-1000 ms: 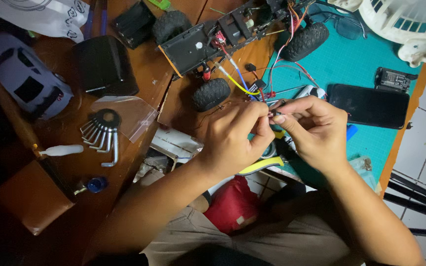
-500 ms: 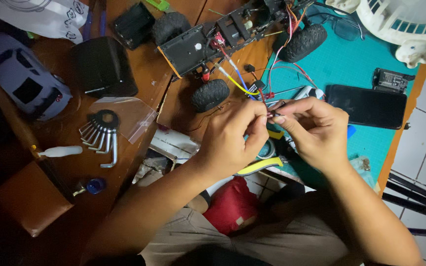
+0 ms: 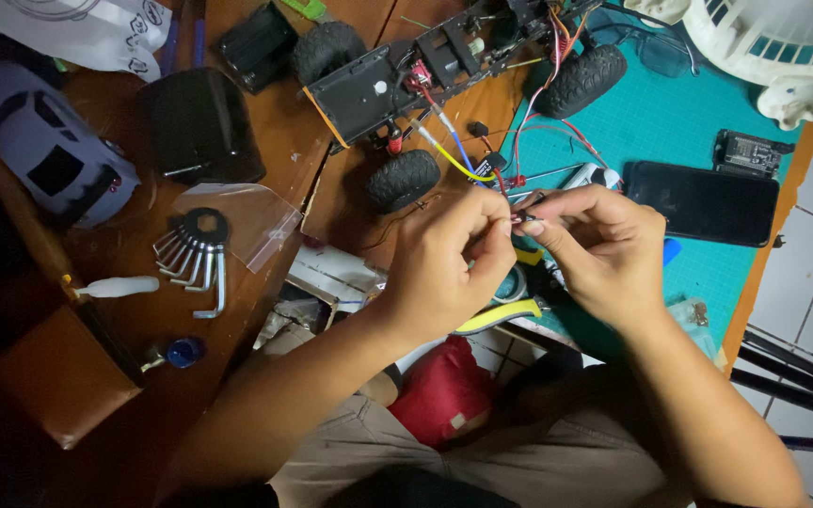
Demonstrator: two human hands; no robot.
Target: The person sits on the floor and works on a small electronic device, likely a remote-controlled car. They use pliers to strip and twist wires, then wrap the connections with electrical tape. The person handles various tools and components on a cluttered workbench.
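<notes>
Left hand (image 3: 449, 259) and right hand (image 3: 595, 249) meet fingertip to fingertip, pinching thin red and black wire ends (image 3: 520, 217) between them, just near of the stripped black toy-car chassis (image 3: 444, 61) on the wooden table (image 3: 265, 141).

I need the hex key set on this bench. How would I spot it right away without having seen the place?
Start at the brown wooden table left of the teal cutting mat. Below the black box lies a clear plastic bag; the hex key set rests on its left edge. It is the only fan of silver L-shaped keys on a black ring, just above the white-handled tool.
</notes>
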